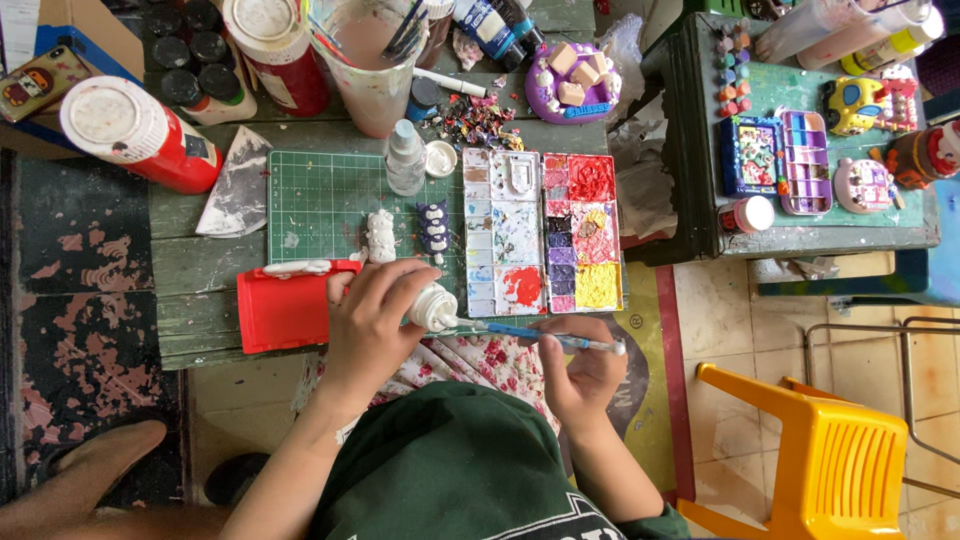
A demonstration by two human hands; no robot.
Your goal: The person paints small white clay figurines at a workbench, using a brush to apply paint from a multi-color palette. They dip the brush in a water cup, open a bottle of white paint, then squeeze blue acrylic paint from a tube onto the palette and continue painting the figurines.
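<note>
While the left hand wraps around a small white plaster figure, gripping it firmly just above the lap, the right hand pinches a thin blue-handled paintbrush like a pencil, its tip touching or almost touching the figure's lower side. Seen from above, the person sits at a worn green wooden table in a dark green shirt with a floral cloth across the lap.

On the table just beyond the hands lies a green cutting mat. Two more small figures stand on it, one white and one partly painted dark blue, beside a small clear bottle. A red rectangular box sits just left of the left hand. To the right of the mat lie two paint palettes: a white one with smeared wells, and one filled with red, yellow and purple paint. Further back stand red cans with white lids and a murky plastic water cup holding brushes. A yellow plastic chair stands on the tiled floor at right.

By the look of it, the work is at the painting stage, brush meeting the unpainted figure. Steady, light strokes seem called for next, with the left hand turning the piece and the brush reloaded from the palette nearby.
</note>
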